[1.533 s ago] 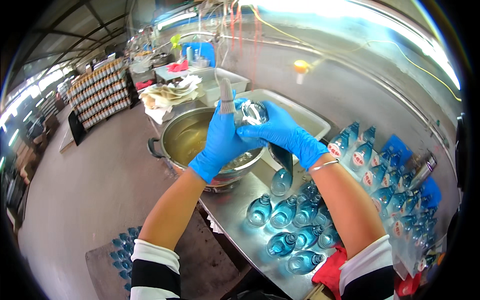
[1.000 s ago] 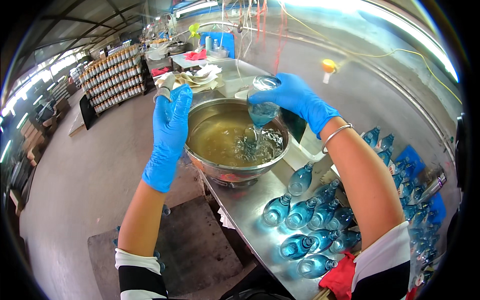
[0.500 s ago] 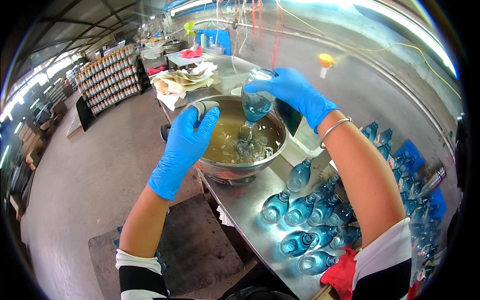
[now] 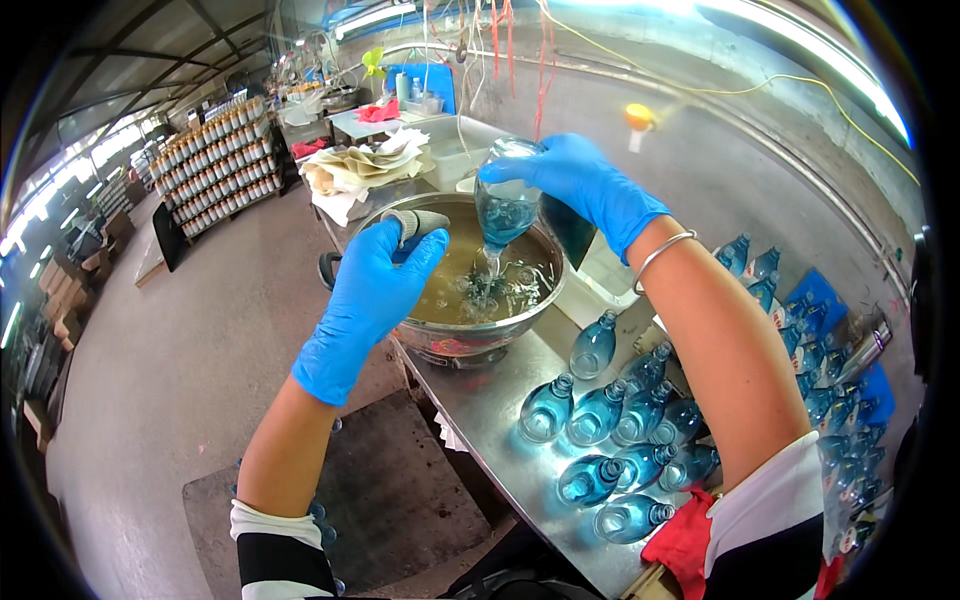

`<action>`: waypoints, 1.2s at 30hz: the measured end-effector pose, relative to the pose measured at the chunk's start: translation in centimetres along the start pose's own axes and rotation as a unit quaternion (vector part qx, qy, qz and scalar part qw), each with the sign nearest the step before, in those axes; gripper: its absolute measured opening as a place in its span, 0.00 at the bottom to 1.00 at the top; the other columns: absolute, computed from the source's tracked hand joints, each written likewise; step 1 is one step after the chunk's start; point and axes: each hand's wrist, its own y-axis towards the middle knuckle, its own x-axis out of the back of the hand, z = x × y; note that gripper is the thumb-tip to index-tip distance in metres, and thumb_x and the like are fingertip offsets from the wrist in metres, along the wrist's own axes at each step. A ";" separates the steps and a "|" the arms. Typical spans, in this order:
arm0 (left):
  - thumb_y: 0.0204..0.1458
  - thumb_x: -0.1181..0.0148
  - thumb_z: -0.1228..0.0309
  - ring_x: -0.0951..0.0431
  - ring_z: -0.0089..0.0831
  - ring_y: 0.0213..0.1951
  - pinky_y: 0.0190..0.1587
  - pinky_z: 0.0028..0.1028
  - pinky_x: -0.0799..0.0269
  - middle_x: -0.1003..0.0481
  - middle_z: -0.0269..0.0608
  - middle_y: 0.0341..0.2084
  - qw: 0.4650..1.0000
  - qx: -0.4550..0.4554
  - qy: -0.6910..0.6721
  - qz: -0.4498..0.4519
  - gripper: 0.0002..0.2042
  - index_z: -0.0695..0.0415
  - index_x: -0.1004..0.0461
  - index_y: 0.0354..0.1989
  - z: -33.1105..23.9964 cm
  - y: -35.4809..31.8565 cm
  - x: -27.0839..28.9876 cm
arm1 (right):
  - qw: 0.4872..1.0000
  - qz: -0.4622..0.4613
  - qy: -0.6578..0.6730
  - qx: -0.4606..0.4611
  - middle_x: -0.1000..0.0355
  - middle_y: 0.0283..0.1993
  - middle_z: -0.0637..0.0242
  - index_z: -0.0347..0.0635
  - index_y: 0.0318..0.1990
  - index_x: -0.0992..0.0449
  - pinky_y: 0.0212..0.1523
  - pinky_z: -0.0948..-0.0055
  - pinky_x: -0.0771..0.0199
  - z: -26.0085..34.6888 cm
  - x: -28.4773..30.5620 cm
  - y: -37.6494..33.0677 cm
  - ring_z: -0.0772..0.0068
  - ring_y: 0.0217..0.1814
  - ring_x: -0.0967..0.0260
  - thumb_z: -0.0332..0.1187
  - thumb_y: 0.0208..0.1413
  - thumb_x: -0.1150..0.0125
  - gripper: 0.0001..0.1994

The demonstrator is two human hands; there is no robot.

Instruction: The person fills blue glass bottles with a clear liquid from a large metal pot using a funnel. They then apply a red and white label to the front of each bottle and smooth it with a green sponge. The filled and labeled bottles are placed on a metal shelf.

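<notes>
My right hand (image 4: 597,190), in a blue glove, grips a clear blue bottle (image 4: 507,214) by its base end. The bottle is tipped neck-down over a metal basin (image 4: 462,341) of cloudy brownish water. Liquid runs from its mouth and ripples the surface below. At the basin's left rim, my gloved left hand (image 4: 372,300) is closed around a small rolled grey-green cloth (image 4: 425,221). Several similar blue bottles (image 4: 592,348) stand on the metal table to the right, below my right forearm.
Many more blue bottles (image 4: 812,345) crowd the right side by the wall. Behind the basin lies a pile of cream sheets (image 4: 372,160). A white tub (image 4: 590,290) sits right of the basin, and a red cloth (image 4: 682,545) near the table's front edge.
The bottle has risen a little, its mouth now above the water with a stream falling from it. My left hand has shifted slightly right with the cloth.
</notes>
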 end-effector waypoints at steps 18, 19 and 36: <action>0.31 0.26 0.57 0.25 0.41 0.40 0.43 0.34 0.29 0.28 0.51 0.38 0.973 -0.190 0.116 -0.061 0.34 0.63 0.36 0.44 0.5 5.0 -4.8 | 0.999 0.012 -0.005 0.040 0.25 0.41 0.59 0.50 0.52 0.28 0.47 0.71 0.29 3.0 0.3 -3.3 0.67 0.42 0.27 0.55 0.28 0.28 0.38; 0.31 0.26 0.57 0.25 0.40 0.39 0.43 0.33 0.29 0.27 0.50 0.37 0.980 -0.188 0.026 -0.053 0.34 0.63 0.35 0.44 1.7 5.9 -4.8 | 0.998 0.013 0.004 0.056 0.25 0.42 0.59 0.48 0.52 0.28 0.48 0.72 0.29 3.1 0.0 -3.2 0.67 0.42 0.27 0.54 0.28 0.28 0.38; 0.25 0.21 0.60 0.31 0.26 0.38 0.42 0.25 0.29 0.32 0.37 0.35 0.988 -0.072 -0.043 -0.132 0.39 0.62 0.37 0.46 0.4 8.6 -2.4 | 0.997 0.036 -0.022 0.069 0.25 0.36 0.55 0.34 0.41 0.23 0.41 0.71 0.31 -3.3 0.9 -3.8 0.69 0.37 0.30 0.52 0.50 0.40 0.26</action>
